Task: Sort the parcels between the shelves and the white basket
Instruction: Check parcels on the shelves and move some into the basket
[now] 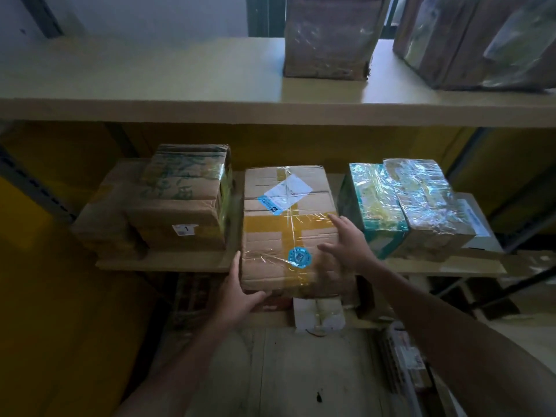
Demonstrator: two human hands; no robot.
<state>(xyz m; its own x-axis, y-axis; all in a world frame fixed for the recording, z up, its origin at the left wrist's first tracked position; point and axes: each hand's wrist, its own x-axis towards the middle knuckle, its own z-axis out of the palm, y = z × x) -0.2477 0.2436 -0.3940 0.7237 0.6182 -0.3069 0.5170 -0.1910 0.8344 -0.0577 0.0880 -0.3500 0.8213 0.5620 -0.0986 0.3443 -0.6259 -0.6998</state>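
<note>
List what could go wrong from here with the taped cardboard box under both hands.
1. The brown cardboard box with yellow tape and blue stickers appears to jut past the middle shelf. The right hand only lies flat on top and the left hand cups one lower corner, so it may tip or drop.
2. Gaps to the green-lettered cardboard parcel and the film-wrapped green parcel look narrow, so the box could pinch the fingers or shove its neighbours.
</note>
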